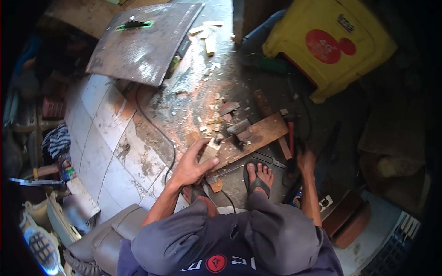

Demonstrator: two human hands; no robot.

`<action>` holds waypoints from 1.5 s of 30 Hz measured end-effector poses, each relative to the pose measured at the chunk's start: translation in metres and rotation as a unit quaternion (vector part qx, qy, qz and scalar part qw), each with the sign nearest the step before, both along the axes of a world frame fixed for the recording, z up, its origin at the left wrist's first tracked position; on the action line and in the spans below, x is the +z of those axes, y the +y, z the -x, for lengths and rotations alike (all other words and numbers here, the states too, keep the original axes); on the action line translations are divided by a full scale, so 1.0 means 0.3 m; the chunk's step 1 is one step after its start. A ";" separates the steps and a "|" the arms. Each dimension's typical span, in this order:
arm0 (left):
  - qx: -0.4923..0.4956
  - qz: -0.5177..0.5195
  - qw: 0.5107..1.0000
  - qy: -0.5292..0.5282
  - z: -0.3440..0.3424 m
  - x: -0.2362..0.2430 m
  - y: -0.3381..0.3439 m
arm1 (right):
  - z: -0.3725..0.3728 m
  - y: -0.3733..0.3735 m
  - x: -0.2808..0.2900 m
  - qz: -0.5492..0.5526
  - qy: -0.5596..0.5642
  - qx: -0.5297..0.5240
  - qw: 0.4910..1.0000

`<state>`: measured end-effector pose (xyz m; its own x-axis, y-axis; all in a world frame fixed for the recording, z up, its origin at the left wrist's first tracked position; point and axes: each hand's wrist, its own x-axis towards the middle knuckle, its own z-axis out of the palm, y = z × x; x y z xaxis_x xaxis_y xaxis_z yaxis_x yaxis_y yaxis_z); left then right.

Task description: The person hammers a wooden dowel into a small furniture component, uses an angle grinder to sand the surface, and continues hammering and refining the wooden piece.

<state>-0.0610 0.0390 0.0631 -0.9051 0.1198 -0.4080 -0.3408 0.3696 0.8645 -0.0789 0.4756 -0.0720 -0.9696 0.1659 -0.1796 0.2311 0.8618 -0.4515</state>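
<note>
My left hand pinches a small pale wood block between thumb and fingers. That block sits against the near left end of a long brown wooden board, which lies slanted on the floor in front of my feet. My right hand is low over the floor to the right of the board, its fingers dark and smeared by motion, so I cannot make out whether they hold anything. Close to it are a thin red bar and a dark metal tool with a slotted end.
Wood chips and offcuts litter the dusty floor. A rusty metal sheet tabletop stands far left, a yellow plastic stool far right. A black cable runs over the tiles. My sandaled foot is near the board.
</note>
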 end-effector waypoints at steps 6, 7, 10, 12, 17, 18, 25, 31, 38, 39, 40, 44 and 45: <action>0.012 0.015 0.999 -0.039 -0.011 0.039 -0.020 | 0.112 0.006 -0.089 0.051 -0.065 -0.014 0.996; 0.021 0.010 0.999 -0.034 -0.026 0.024 -0.032 | 0.129 0.003 -0.070 0.039 -0.098 0.003 0.994; 0.032 0.036 0.999 -0.017 -0.035 0.048 -0.035 | 0.134 -0.015 0.001 0.016 -0.138 -0.050 0.989; 0.043 0.033 0.998 -0.019 -0.049 0.052 -0.051 | 0.087 -0.025 0.050 0.010 -0.147 -0.118 0.982; 0.069 0.005 0.997 -0.019 -0.075 0.065 -0.085 | -0.016 -0.088 0.156 -0.052 -0.068 -0.150 0.985; 0.071 -0.016 0.997 -0.021 -0.079 0.053 -0.090 | -0.014 -0.133 0.212 0.002 -0.056 -0.121 0.991; 0.096 -0.270 0.956 -0.069 -0.067 0.047 -0.101 | 0.068 -0.578 0.592 0.266 0.116 0.279 0.915; 0.128 -0.375 0.908 -0.138 -0.087 0.151 -0.137 | 0.167 -0.813 0.659 0.318 0.032 0.408 0.855; 0.146 -0.442 0.871 -0.159 -0.129 0.157 -0.192 | 0.140 -0.878 0.622 0.280 0.101 0.410 0.862; 0.143 -0.450 0.866 -0.163 -0.134 0.146 -0.197 | 0.134 -0.881 0.622 0.276 0.112 0.414 0.860; 0.139 -0.459 0.861 -0.168 -0.139 0.130 -0.204 | 0.127 -0.884 0.624 0.272 0.123 0.417 0.859; 0.128 -0.470 0.856 -0.173 -0.133 0.111 -0.202 | 0.116 -0.878 0.624 0.265 0.118 0.418 0.861; 0.126 -0.470 0.857 -0.172 -0.134 0.112 -0.201 | 0.115 -0.880 0.622 0.268 0.124 0.416 0.860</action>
